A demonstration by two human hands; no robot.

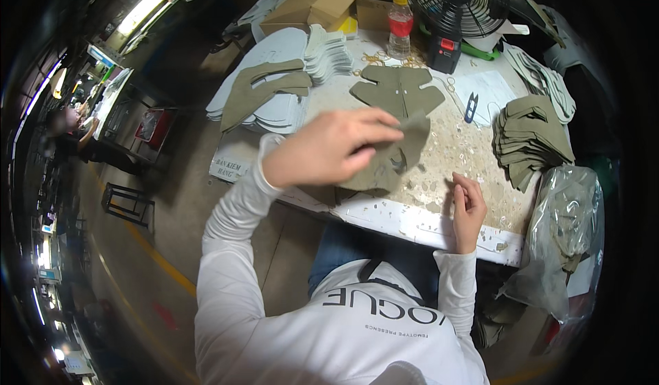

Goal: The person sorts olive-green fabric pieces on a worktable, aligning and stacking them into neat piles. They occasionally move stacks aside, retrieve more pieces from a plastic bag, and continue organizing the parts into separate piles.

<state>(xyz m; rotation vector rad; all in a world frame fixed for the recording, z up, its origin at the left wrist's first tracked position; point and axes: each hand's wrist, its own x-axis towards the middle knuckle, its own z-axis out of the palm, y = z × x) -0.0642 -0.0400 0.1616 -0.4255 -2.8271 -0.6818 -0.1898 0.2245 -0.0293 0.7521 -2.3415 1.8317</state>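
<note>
Far off on my left I see another person (68,134) bent over a separate workstation, well apart from this table (439,230). Closer in, a spread of white cut pieces (274,48) lies at the table's left end with an olive cut piece (264,89) on top, and a fanned stack of white pieces (328,54) stands just beside it. My left hand (329,148) is raised over the table edge, its grip closed on a floppy olive fabric piece (395,158), pinched between thumb and fingers at the piece's upper edge; the piece hangs down toward the tabletop. Behind it another olive shape (398,91) lies flat on the speckled top. Further back stand cardboard boxes (319,7), a plastic bottle with a yellow cap (400,24) and a black fan (456,4). My right hand (469,210) rests near the front edge, fingers curled; I cannot tell whether it holds anything. Small blue snips (471,107) lie beyond it. On the right sits a stack of olive pieces (530,138), and a clear plastic bag (566,237) hangs off the table's right end.
</note>
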